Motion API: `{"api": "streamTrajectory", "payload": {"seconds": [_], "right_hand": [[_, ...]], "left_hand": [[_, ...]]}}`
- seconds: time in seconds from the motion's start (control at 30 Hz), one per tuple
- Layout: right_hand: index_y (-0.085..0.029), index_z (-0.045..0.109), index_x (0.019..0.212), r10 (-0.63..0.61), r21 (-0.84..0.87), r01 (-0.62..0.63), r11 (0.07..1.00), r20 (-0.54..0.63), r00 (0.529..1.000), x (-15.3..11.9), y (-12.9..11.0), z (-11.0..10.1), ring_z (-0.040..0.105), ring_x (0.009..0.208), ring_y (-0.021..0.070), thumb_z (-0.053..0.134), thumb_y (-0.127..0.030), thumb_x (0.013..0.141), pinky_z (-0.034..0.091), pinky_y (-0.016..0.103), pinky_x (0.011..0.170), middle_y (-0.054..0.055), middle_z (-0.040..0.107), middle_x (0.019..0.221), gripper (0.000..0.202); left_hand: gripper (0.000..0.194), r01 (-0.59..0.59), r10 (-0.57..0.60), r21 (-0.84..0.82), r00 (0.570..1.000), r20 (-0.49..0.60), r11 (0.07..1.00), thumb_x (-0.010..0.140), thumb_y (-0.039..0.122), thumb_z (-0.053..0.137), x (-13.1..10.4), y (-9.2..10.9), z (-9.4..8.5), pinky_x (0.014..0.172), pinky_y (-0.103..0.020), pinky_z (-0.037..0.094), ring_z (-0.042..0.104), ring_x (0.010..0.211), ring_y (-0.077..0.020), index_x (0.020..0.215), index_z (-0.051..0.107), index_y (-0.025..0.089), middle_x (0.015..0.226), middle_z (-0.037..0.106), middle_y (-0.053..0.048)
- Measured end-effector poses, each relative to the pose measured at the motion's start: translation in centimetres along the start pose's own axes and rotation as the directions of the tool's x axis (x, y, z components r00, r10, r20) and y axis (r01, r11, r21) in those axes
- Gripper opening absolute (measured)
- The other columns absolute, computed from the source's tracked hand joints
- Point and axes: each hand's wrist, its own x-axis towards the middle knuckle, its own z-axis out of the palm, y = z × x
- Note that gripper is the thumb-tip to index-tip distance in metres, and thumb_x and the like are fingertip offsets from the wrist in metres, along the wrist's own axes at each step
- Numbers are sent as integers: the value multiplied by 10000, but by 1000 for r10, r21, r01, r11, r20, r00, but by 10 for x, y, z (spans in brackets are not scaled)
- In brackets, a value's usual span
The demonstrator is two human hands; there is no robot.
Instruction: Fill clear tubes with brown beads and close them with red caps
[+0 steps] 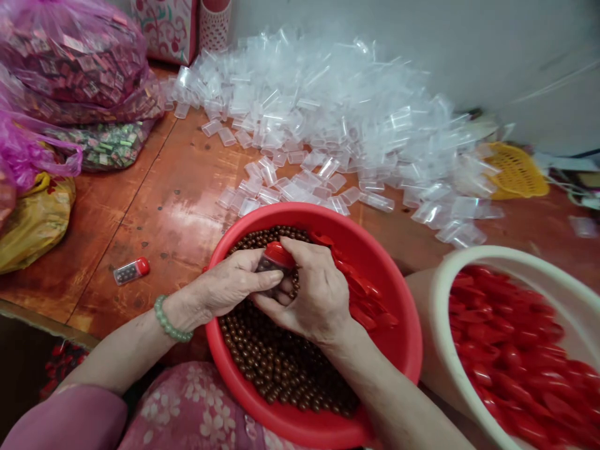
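Observation:
Over a red basin point(410, 350), both my hands meet around a small clear plastic case point(269, 265) with brown balls inside. My left hand point(232, 281) pinches the case's body between thumb and fingers. On its red cap point(280, 255) rest the thumb and fingers of my right hand point(315, 290), closed around that end. Some brown balls show at the right palm. Brown beads point(276, 369) fill the near and left part of the basin. Red plastic caps point(370, 300) lie along its right side. A capped case with dark balls point(131, 270) lies on the table at left.
A large heap of clear plastic sleeves point(319, 106) spreads along the wall. At right stands a whitish tub point(438, 312) of red caps, with a yellow basket point(518, 172) behind. Filled pink plastic bags point(79, 56) and a yellow bag point(40, 219) occupy the left.

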Motion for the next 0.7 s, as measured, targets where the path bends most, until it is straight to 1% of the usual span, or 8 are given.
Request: {"api": "streamTrajectory", "payload": {"seconds": [0.1,0.23,0.4,0.5,0.57,0.63,0.67,0.7], "right_hand": [[-175,405,1328,-58,-48,57,997,-30,998,1,1,-1,666,805,274,655,-364,747,521,432,737,119,678,958,660],[-172,428,1311,-96,-43,93,995,-74,993,0,3,-1,665,734,254,683,-409,721,507,431,741,105,701,898,685],[-174,433,1314,-109,-16,109,994,-71,991,1,2,-2,668,710,236,699,-417,731,500,430,759,85,708,859,685],[-141,436,1313,-121,-25,119,993,-84,989,2,0,-2,675,731,239,697,-409,745,491,431,782,108,716,873,680],[-117,426,1317,-142,-40,140,989,-64,988,2,-2,0,680,787,251,666,-408,774,488,429,791,137,719,915,661],[-77,422,1307,-178,-55,177,983,-23,984,2,-4,2,676,860,269,624,-393,806,488,428,790,178,714,972,626],[-51,431,1291,-197,-57,197,979,-1,980,2,-6,2,671,881,277,606,-385,819,488,429,786,197,709,990,605],[-26,444,1270,-215,-53,216,975,18,976,2,-7,3,666,890,284,589,-382,830,488,431,784,213,704,998,584]], "left_hand": [[340,7,-7,12,1000,23,1000,668,352,823,-1,0,-1,685,-225,476,581,677,-97,821,640,109,736,624,-18],[337,22,-24,32,997,75,999,678,375,812,-2,-1,-3,662,-223,471,578,654,-98,787,636,109,708,621,-23],[347,20,-24,58,998,65,998,664,393,821,-4,1,-3,641,-202,471,579,631,-90,754,645,107,691,624,-24],[411,55,-57,44,997,47,997,666,498,782,-3,5,-2,638,-239,494,594,606,-119,733,658,112,649,635,-38],[465,75,-75,14,997,-29,997,700,591,701,-1,6,-1,619,-277,504,598,590,-149,687,647,129,597,622,-40],[448,55,-52,8,980,-192,998,742,587,652,1,5,1,626,-289,504,610,629,-170,671,633,146,596,622,-35],[393,12,-3,32,957,-292,999,754,537,660,1,3,2,651,-281,503,617,677,-171,687,635,151,629,636,-29],[326,-46,73,79,919,-388,996,759,476,670,1,0,3,686,-267,501,618,731,-166,711,641,154,675,653,-20]]}}
